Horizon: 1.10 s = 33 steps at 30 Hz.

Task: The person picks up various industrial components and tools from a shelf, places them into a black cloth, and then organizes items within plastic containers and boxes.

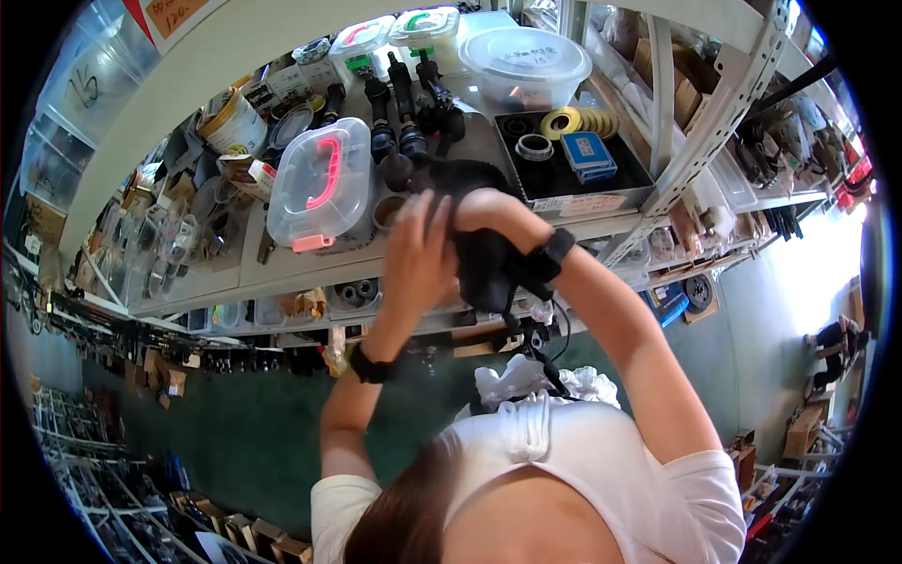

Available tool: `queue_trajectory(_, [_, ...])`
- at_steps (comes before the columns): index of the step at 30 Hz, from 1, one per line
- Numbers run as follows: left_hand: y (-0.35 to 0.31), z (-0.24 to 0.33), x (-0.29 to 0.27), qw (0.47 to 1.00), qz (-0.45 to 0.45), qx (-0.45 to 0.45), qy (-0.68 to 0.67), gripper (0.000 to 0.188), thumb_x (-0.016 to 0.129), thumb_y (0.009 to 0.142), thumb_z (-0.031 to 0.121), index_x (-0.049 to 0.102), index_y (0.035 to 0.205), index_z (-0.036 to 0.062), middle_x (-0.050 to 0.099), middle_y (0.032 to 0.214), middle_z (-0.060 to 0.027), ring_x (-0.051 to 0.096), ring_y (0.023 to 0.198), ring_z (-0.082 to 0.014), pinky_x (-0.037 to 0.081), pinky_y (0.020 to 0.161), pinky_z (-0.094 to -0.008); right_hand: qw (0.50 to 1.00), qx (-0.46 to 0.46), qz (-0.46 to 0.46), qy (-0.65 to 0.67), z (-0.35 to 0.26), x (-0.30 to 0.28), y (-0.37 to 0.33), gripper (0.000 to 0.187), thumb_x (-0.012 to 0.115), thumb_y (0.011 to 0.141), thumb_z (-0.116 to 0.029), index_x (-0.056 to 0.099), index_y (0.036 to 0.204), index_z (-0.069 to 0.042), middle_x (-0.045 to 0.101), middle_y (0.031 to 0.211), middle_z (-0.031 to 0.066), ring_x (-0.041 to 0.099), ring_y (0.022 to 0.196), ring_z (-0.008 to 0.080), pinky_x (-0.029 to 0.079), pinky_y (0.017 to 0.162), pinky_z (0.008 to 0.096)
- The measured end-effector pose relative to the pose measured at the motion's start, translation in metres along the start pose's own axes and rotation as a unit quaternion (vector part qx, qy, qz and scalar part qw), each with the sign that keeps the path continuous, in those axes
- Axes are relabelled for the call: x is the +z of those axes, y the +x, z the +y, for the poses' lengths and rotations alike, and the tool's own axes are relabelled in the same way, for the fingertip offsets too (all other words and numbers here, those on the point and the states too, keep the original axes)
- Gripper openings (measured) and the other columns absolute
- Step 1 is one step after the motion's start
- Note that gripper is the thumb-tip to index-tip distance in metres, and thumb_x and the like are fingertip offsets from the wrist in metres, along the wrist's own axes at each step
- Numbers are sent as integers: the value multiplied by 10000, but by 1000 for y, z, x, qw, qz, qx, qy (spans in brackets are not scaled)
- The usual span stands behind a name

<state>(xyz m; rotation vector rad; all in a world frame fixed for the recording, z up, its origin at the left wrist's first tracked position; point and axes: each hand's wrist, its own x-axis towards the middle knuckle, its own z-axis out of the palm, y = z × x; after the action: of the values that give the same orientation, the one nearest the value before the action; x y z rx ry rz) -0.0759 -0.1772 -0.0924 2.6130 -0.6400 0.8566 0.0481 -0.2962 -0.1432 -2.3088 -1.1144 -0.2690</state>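
A dark, soft-looking black object [483, 268] hangs in front of the shelf edge, its exact kind unclear. My right hand [490, 209] is bent over its upper part, with the fingers largely hidden behind the black material. Against its left side, my left hand [420, 252] is raised with fingers stretched out and slightly blurred; whether it touches the black object I cannot tell. Just beyond the hands lie several black metal parts with rounded joint ends [406, 113]. Left of them stands a clear lidded box [321, 183] with a pink handle.
A black tray [564, 193] on the right holds yellow tape-like rings [581, 122], a blue small box [589, 155] and a metal ring. Behind it sits a round clear tub [526, 66]. A perforated shelf post [719, 103] rises at right. Lower shelves hold more parts.
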Motion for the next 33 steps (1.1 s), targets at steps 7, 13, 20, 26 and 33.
queue_trajectory(7, [-46, 19, 47, 996, 74, -27, -49, 546, 523, 803, 193, 344, 1263, -42, 338, 1304, -230, 338, 1200, -393, 288, 978, -485, 975, 11, 5, -223, -54, -33, -30, 252, 528, 677, -141, 603, 892, -33, 578, 948, 182, 539, 870, 336, 424, 782, 391])
queue_trajectory(13, [-45, 41, 65, 999, 17, 11, -27, 607, 563, 767, 233, 341, 1237, -81, 317, 1299, -263, 282, 1221, -423, 225, 1002, -508, 973, 130, -60, -183, -7, -32, 15, 275, 561, 707, -202, 616, 908, -22, 582, 963, 202, 550, 872, 347, 441, 764, 383])
queue_trajectory(20, [-3, 43, 56, 999, 30, -31, -18, 505, 581, 699, 149, 443, 1130, -77, 382, 1245, -209, 361, 1133, -393, 306, 960, -462, 968, 146, -60, -196, 48, -12, 50, 280, 549, 729, -285, 645, 830, -42, 614, 892, 179, 597, 774, 309, 476, 651, 386])
queue_trajectory(26, [-30, 31, 56, 998, 59, -6, 0, 431, 601, 679, 118, 502, 1082, 5, 473, 1137, -131, 419, 1073, -341, 352, 908, -426, 944, 90, -105, -300, -8, -18, 12, 169, 555, 670, -161, 647, 771, -63, 610, 832, 166, 591, 751, 309, 472, 655, 370])
queue_trajectory(33, [-62, 23, 48, 997, 40, 63, -2, 412, 591, 677, 118, 541, 1085, 105, 477, 1151, -90, 455, 1029, -280, 411, 827, -387, 934, 31, 15, -357, -55, -24, -25, 170, 537, 653, -177, 633, 733, -62, 598, 827, 146, 557, 788, 292, 439, 684, 360])
